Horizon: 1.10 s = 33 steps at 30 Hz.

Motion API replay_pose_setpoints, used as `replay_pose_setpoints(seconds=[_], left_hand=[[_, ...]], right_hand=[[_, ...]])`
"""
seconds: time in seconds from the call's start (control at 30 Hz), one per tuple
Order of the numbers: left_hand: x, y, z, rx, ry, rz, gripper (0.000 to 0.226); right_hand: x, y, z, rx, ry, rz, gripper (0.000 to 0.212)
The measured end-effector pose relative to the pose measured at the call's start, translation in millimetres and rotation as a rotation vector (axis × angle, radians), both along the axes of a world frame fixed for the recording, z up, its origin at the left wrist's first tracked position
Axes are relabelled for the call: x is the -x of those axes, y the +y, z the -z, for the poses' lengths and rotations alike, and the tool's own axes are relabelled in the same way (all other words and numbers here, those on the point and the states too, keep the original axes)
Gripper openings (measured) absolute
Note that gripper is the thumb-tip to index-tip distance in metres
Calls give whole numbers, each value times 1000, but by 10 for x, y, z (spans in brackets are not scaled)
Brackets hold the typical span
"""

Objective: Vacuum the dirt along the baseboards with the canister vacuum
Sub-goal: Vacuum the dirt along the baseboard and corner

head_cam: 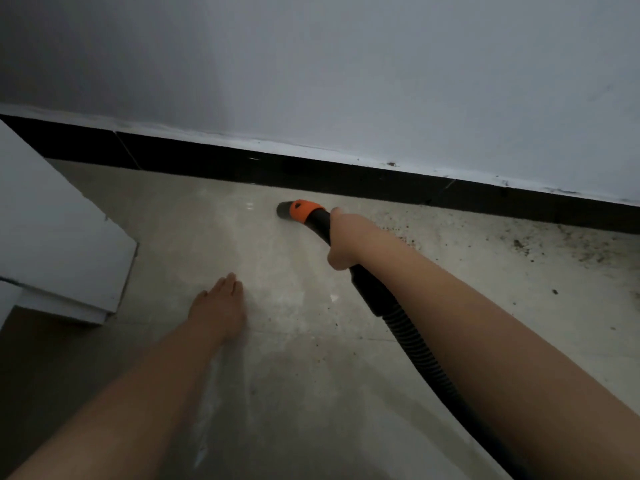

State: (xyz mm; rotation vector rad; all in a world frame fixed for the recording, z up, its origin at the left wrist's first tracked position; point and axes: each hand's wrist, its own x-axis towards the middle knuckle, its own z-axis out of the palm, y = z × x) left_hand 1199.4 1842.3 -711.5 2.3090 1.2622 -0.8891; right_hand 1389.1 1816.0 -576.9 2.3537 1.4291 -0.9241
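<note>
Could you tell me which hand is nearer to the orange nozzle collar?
The right hand is nearer: it grips the black tube just behind the orange collar. The left hand lies flat on the floor, well short of it.

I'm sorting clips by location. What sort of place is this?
Probably an indoor room at floor level, perhaps in a home: a pale painted wall, a black baseboard and a dirt-speckled tiled floor.

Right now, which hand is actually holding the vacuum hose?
The right hand, fingers curled round the black hose handle behind the orange nozzle. The left hand lies flat on the floor tiles, holding nothing.
</note>
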Motion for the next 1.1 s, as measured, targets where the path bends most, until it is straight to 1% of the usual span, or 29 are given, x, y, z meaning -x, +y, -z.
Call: replay_pose_setpoints(seconds=[0.07,0.13,0.23,0.3,0.43,0.6,0.77,0.9,1.0,1.1], left_hand=[[7,51,-19,-6,26,20,55],[-27,84,-53,-43,28,31,55],[-173,48,-101,-133,-17,60,55],[-324,-18,-112,-153,-46,92,56],[-702,-220,-65,-117,-95,155,58],[-1084,-499,-125,-58,-73,263,57],[-1118,-579,-251,-31,-32,232,55],[-1112,-607,-309,-41,2,192,57],[-1096,-626,-276,-45,45,159,56],[-1142,-628,-262,-60,46,161,55]], right_hand=[[-70,65,14,-18,9,35,65],[-217,-32,-11,-16,-2,69,63],[-526,-382,-65,-1,-49,152,62],[-714,-639,-95,9,-100,194,61],[-964,-1039,-125,-9,-166,226,57],[-1077,-1385,-176,17,-156,207,50],[-1060,-1524,-148,51,-114,154,49],[-1071,-1624,-154,23,-115,134,47],[-1022,-1606,-82,7,-105,119,50],[-959,-1509,24,0,-74,138,54]])
